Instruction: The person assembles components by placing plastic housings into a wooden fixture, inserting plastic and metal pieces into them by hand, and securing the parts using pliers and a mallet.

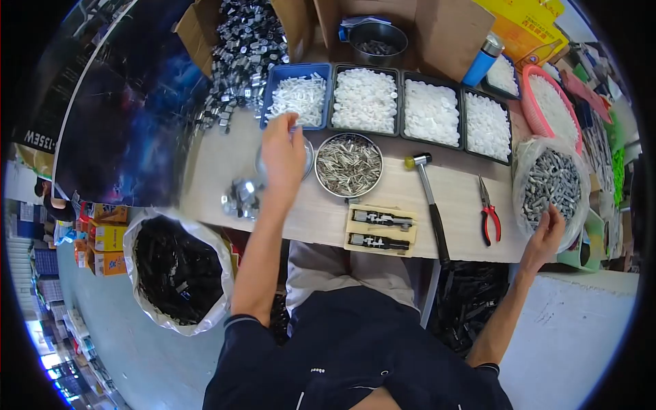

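My dark shirt (328,335) is nearest; beyond, my half-curled left hand (283,152) is by the white pieces (298,96) in the blue tray (314,128), my loosely bent right hand (544,237) by the bagged grey pieces (550,179). I can't tell whether either grips anything. Both kinds look light and stiff; I'd pinch mid-length.

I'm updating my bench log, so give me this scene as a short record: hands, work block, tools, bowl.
Left hand: left hand at the near edge of the blue tray of white pieces; grip unclear
Right hand: right hand at the clear bag of grey pieces; grip unclear
Work block: cream block bearing two metal-and-black parts
Tools: hammer, red-handled pliers
Bowl: round bowl of thin metal pieces
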The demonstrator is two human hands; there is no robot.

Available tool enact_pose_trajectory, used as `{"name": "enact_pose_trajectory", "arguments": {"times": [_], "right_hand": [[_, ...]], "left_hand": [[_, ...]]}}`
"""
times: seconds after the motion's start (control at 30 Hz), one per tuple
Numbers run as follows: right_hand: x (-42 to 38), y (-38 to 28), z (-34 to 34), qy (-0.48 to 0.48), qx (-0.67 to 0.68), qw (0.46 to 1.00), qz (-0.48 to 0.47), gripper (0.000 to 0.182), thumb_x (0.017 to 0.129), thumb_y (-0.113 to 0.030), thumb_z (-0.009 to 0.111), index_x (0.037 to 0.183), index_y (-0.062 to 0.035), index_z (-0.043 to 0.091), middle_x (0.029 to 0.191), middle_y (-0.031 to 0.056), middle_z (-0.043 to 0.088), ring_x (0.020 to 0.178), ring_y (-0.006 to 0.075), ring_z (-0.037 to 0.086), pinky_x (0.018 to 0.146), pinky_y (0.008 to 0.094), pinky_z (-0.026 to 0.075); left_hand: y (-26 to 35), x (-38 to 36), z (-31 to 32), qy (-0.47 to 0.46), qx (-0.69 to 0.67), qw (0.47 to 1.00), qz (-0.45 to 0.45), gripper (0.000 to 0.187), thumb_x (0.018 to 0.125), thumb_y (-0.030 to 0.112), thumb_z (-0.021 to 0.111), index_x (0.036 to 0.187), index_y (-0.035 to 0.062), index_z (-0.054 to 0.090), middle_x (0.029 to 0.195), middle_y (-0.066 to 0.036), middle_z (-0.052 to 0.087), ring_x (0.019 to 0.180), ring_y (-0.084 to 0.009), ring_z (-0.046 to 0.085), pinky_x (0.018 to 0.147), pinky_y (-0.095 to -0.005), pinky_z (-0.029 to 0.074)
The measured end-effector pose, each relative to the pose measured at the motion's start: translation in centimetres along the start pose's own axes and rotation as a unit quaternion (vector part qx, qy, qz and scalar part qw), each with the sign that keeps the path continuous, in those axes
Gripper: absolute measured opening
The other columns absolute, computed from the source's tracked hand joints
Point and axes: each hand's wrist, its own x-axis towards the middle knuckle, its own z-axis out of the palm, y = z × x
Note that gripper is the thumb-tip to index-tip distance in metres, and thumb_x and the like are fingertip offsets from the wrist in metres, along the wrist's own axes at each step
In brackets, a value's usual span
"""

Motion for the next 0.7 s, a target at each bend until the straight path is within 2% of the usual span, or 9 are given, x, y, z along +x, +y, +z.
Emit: {"name": "enact_pose_trajectory", "arguments": {"times": [0.03,0.1,0.2,0.23,0.27,0.33,0.53,0.63,0.7], "right_hand": [[-1.2,-0.1,0.9,0.016,0.11,0.992,0.058,0.021,0.108,-0.011,0.055,0.122,0.0023,0.063,0.114,0.0074,0.066,0.102,0.0139,0.06,0.092,0.0289,0.049],[-3.7,-5.0,2.1,-0.039,0.149,0.984,0.086,0.021,0.107,-0.011,0.055,0.123,0.0019,0.063,0.113,0.0059,0.065,0.101,0.0128,0.06,0.091,0.028,0.049],[-8.6,-11.0,4.6,-0.126,0.241,0.957,0.1,0.018,0.107,-0.007,0.054,0.12,0.0017,0.063,0.106,0.0038,0.063,0.095,0.011,0.058,0.088,0.0258,0.048],[-10.1,-12.7,5.2,-0.157,0.252,0.95,0.095,0.016,0.106,-0.005,0.054,0.117,0.0018,0.063,0.104,0.0036,0.062,0.094,0.0109,0.057,0.087,0.0251,0.047],[-11.3,-14.2,5.6,-0.188,0.263,0.942,0.091,0.014,0.106,-0.004,0.054,0.114,0.0019,0.063,0.102,0.0033,0.061,0.093,0.0108,0.057,0.086,0.0244,0.047],[-13.1,-16.8,6.1,-0.242,0.283,0.924,0.089,0.009,0.102,-0.004,0.061,0.107,0.0015,0.064,0.101,0.0089,0.062,0.091,0.0141,0.06,0.083,0.0271,0.05],[-15.1,-19.2,6.9,-0.322,0.343,0.878,0.092,0.01,0.096,0.0,0.067,0.106,0.0026,0.065,0.1,0.0107,0.062,0.088,0.0177,0.06,0.078,0.0271,0.049],[-15.0,-19.4,7.1,-0.33,0.337,0.878,0.088,0.012,0.095,0.001,0.068,0.106,0.0029,0.065,0.1,0.0113,0.062,0.088,0.0186,0.06,0.079,0.0274,0.049],[-14.9,-19.3,7.0,-0.328,0.335,0.879,0.083,0.011,0.095,0.001,0.068,0.106,0.0032,0.065,0.1,0.0113,0.063,0.089,0.0183,0.06,0.08,0.0273,0.049]], "left_hand": [[-1.1,1.5,0.4,-0.014,0.044,0.999,0.025,0.026,0.086,0.003,0.07,0.112,0.0015,0.066,0.106,-0.017,0.068,0.099,-0.0353,0.064,0.085,-0.0434,0.052],[-2.5,4.0,1.5,-0.046,0.129,0.988,0.076,0.029,0.083,0.004,0.074,0.111,0.0011,0.067,0.106,-0.017,0.068,0.102,-0.0378,0.062,0.088,-0.0452,0.052],[-3.1,6.0,3.6,-0.108,0.173,0.97,0.132,0.027,0.08,0.006,0.077,0.105,0.0016,0.069,0.105,-0.017,0.067,0.102,-0.0377,0.061,0.089,-0.0447,0.053],[-3.1,6.4,4.2,-0.116,0.182,0.966,0.14,0.024,0.077,0.007,0.079,0.099,0.0017,0.07,0.102,-0.017,0.067,0.101,-0.0372,0.062,0.088,-0.0446,0.053],[-3.2,6.6,4.6,-0.128,0.187,0.964,0.139,0.026,0.077,0.007,0.079,0.101,0.0032,0.071,0.103,-0.016,0.067,0.102,-0.0366,0.061,0.089,-0.0443,0.053],[-3.5,6.9,5.2,-0.151,0.198,0.959,0.137,0.03,0.077,0.008,0.08,0.105,0.006,0.072,0.103,-0.015,0.067,0.103,-0.0353,0.061,0.09,-0.0438,0.053],[-3.7,7.1,5.5,-0.128,0.183,0.961,0.162,0.024,0.078,0.005,0.076,0.101,0.0052,0.072,0.103,-0.014,0.067,0.104,-0.0351,0.061,0.09,-0.0437,0.053],[-4.5,7.5,6.1,-0.093,0.152,0.953,0.244,0.015,0.078,0.007,0.072,0.093,0.0046,0.072,0.097,-0.013,0.067,0.098,-0.0331,0.062,0.085,-0.0435,0.054],[-4.7,7.6,6.2,-0.085,0.116,0.966,0.214,0.016,0.079,0.009,0.073,0.094,0.0048,0.073,0.098,-0.014,0.067,0.1,-0.0337,0.061,0.085,-0.0441,0.053]]}}
